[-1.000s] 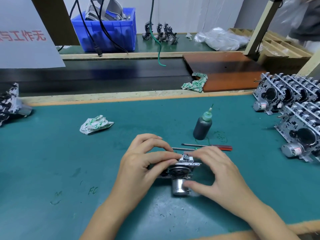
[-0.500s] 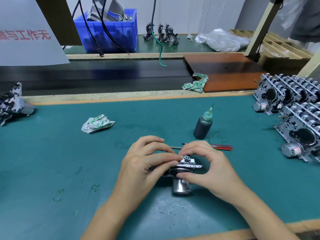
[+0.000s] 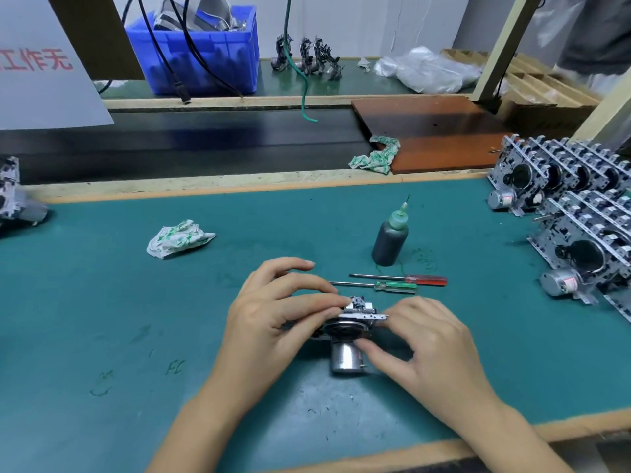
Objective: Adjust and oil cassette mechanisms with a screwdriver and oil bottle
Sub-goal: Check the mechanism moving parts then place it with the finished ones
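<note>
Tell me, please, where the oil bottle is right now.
The oil bottle stands upright on the green mat, just behind the two screwdrivers, right of centre.

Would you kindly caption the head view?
Both hands hold a cassette mechanism near idle screwdrivers and oil bottle.

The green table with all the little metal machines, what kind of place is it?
Probably a factory assembly bench. Rows of matching grey metal cassette mechanisms wait at the right, a long black conveyor belt runs behind the teal work mat, and a dark oil bottle stands ready.

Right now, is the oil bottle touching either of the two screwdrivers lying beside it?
Apart. The head view shows green mat between the oil bottle's base and the red-handled screwdriver; the green-handled screwdriver lies nearer still.
</note>
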